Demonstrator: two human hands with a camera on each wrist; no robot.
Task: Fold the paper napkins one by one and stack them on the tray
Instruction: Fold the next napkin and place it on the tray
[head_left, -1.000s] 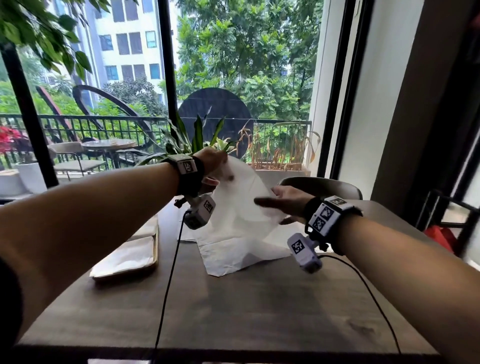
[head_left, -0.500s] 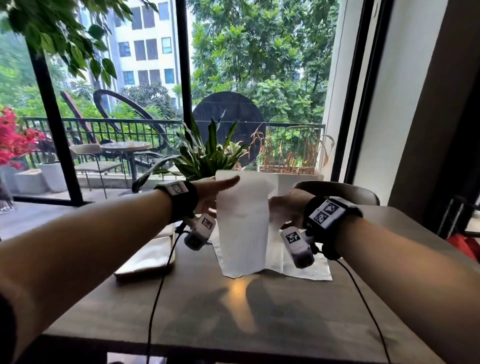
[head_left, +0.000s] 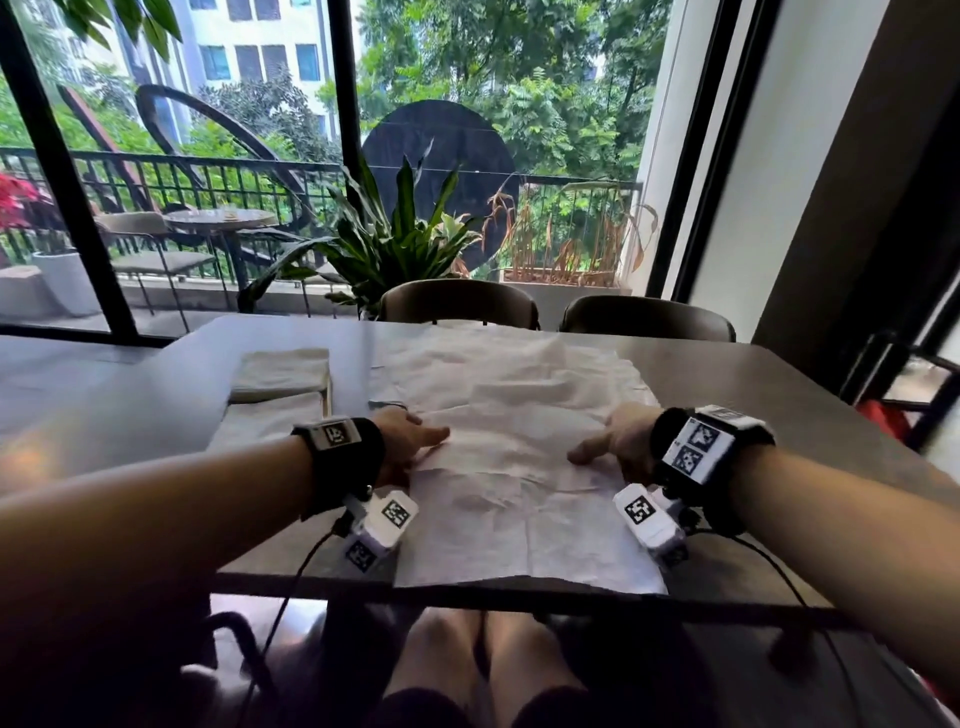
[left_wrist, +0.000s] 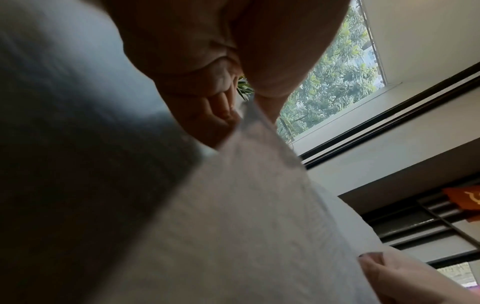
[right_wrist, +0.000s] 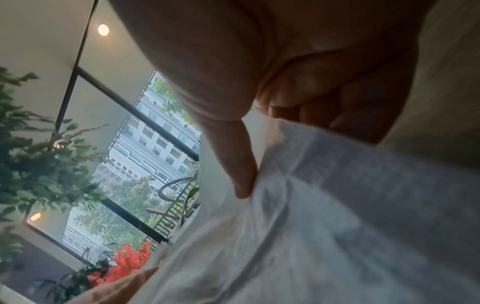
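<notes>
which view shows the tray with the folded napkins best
The head view. There the tray lies on the table left of the spread napkin, with folded napkins stacked on it. Neither wrist view shows the tray: each is filled by its own hand, the left hand or right hand, and white napkin paper.

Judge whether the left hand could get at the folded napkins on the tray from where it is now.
Probably yes: the folded napkins lie just beyond and left of the left hand, with only bare table between. But that hand now grips the open napkin.
</notes>
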